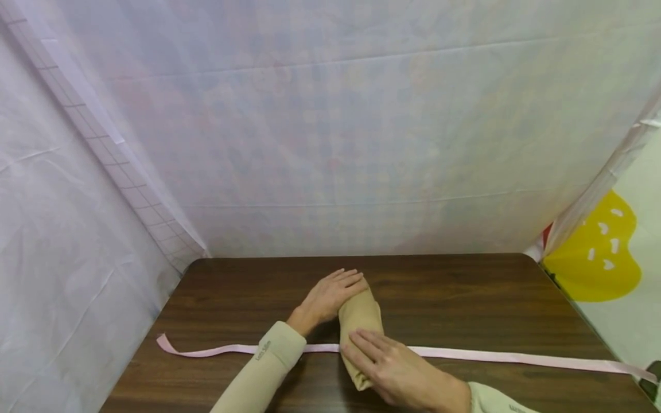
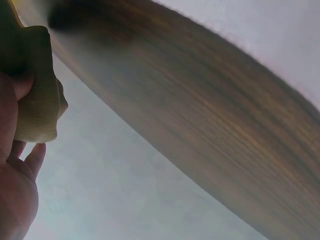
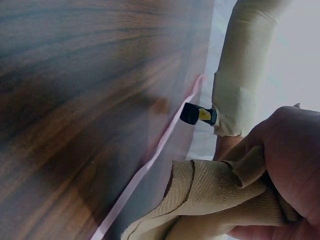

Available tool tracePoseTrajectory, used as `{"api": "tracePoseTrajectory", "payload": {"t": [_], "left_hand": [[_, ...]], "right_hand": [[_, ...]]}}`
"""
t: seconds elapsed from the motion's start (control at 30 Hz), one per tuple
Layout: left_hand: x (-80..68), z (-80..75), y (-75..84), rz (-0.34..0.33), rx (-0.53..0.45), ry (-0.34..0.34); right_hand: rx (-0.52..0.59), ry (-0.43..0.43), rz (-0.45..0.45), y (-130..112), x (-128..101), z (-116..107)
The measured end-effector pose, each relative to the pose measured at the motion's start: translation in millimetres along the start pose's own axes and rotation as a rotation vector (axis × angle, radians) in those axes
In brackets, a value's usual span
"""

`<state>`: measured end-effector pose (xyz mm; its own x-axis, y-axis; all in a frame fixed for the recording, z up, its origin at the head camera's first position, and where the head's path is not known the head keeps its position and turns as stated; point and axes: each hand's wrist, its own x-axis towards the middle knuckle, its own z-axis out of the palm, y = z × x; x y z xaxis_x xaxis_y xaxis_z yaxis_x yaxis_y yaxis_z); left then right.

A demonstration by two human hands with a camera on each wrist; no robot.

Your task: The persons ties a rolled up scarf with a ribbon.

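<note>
A tan folded cloth (image 1: 360,315), woven and rolled into a long bundle, lies lengthwise away from me over the dark wooden table. My left hand (image 1: 330,295) grips its far end; in the left wrist view the thumb lies against the cloth (image 2: 40,95) and fingertips show past its edge. At the near end my right hand (image 1: 395,364) holds the bundle, its fingers across the top. Layered folds of the cloth (image 3: 215,190) stick out from that hand in the right wrist view. A pink ribbon (image 1: 490,355) stretches crosswise, its middle hidden by the bundle.
The wooden table (image 1: 454,298) reaches back to a pale sheet curtain (image 1: 330,143). Over the table's right edge runs the ribbon's end, close to a dark object (image 1: 657,376). A yellow heart-patterned shape (image 1: 599,258) hangs beyond the right side. White sheeting (image 1: 67,229) stands at left.
</note>
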<state>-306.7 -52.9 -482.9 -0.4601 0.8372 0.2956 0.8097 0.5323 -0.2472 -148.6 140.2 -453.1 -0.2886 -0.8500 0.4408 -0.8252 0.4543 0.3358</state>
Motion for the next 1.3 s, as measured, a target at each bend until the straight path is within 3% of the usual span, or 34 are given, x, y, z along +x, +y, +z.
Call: {"api": "tracePoseTrajectory", "payload": {"t": [0.27,1.03,1.3], "left_hand": [[2.5,0.9,4.2,0.029,0.013,-0.006],[3.0,11.0,11.4,0.048,0.037,-0.119],[1.5,12.0,16.5,0.066,0.061,-0.136]], "right_hand": [[-0.011,-0.003,-0.001,-4,-4,4],[-0.001,-0.062,-0.015,-9,-9,19],[-0.024,-0.041,-0.067,-11,-9,25]]}}
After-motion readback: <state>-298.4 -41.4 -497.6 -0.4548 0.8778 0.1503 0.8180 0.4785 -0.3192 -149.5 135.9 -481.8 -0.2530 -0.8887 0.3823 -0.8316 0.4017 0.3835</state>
